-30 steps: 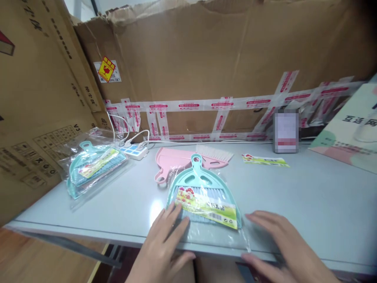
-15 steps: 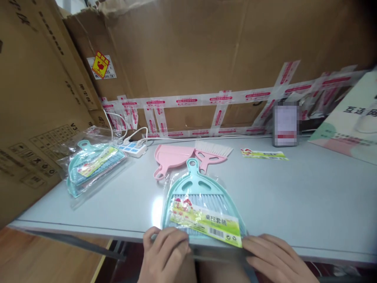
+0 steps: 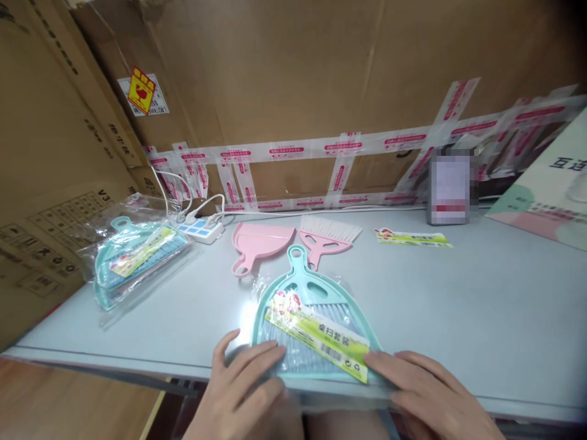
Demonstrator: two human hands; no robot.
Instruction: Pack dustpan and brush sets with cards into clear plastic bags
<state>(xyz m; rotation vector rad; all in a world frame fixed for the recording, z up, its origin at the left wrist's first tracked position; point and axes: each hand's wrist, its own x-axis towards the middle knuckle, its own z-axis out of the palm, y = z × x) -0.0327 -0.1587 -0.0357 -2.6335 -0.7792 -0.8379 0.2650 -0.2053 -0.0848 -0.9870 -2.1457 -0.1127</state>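
A turquoise dustpan and brush set (image 3: 300,275) in a clear plastic bag lies at the table's front edge, its ring handle pointing away from me. A green and yellow label card (image 3: 332,339) slants across the grey bristles inside the bag. My left hand (image 3: 243,382) rests on the lower left of the package, fingers stretched out and apart. My right hand (image 3: 426,391) has its extended fingertips at the lower right of the bag, touching it by the label's end; its thumb is not clearly seen. The bag's loose flap hangs toward my lap.
Behind the package lie a pink dustpan (image 3: 263,241) and a pink brush (image 3: 325,241). A second bagged turquoise set (image 3: 137,256) is at left by a power strip (image 3: 202,229). At right are a loose label card (image 3: 413,239), a phone-like device (image 3: 450,189) and a printed board (image 3: 545,189). A large cardboard box (image 3: 275,73) stands behind.
The label has tilted more steeply inside the bag. My left fingers have spread and moved up onto the package. My right fingertips have moved inward to the label's end. The view shifted slightly.
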